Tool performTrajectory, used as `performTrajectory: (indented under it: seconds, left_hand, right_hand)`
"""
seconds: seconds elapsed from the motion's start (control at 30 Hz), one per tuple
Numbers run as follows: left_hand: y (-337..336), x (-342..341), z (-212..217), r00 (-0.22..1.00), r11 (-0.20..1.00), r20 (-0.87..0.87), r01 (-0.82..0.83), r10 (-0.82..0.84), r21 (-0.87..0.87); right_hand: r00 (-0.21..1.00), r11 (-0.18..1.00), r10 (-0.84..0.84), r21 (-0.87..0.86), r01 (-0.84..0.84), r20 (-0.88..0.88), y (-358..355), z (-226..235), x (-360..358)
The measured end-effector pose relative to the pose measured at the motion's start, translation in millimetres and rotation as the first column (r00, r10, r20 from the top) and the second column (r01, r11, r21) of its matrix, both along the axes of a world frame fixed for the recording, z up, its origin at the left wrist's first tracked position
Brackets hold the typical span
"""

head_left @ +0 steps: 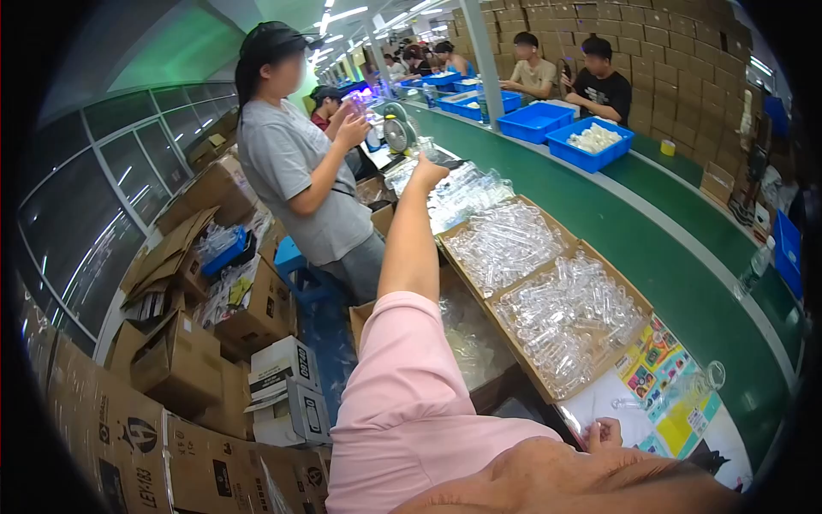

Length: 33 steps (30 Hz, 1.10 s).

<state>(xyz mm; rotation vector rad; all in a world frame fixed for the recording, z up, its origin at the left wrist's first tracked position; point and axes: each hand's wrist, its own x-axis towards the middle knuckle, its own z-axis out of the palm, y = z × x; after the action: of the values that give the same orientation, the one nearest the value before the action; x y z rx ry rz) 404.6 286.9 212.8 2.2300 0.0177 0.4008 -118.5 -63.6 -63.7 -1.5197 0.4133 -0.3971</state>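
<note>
The near cardboard tray (pixel 638 312), apparently filled, holds clear tubes (pixel 569 321); loose pieces (pixel 471 195) beyond it lie untrayed. Left hand (pixel 428 174): extended beyond the tray, grip cannot be told. Right hand (pixel 604 434): curled beside the tray, contents indiscernible.

Colourless clear parts (pixel 569 321), green belt (pixel 664 257)

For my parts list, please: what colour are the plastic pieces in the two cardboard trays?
The plastic pieces are clear and colourless, seen best in the head view.
</note>
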Motion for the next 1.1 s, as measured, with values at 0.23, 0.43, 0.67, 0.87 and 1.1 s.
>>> performTrajectory:
  seconds: [0.23,0.43,0.67,0.87,1.1]
  left_hand:
    - [-30,-18,15,0.984,0.982,-0.125,0.11,-0.13,-0.155]
    - [-53,-23,19,0.959,0.988,-0.249,0.149,-0.138,0.028]
    - [-48,0,12,0.986,0.999,-0.164,0.031,-0.037,-0.036]
    - [-55,-6,15,0.968,0.993,-0.222,0.118,-0.119,-0.018]
    - [-63,2,-9,0.995,0.998,-0.094,0.028,-0.023,0.053]
  right_hand:
    - [0.998,0.999,-0.05,-0.022,0.05,-0.022,-1,3,-2]
    - [0.999,0.999,-0.044,-0.021,0.044,-0.005,-3,3,-4]
    - [0.998,0.999,-0.037,0.014,0.038,-0.047,0,6,-2]
    - [0.996,0.998,-0.061,0.004,0.061,-0.071,-2,3,-7]
    - [0.995,0.997,-0.068,0.022,0.07,-0.071,0,6,-4]
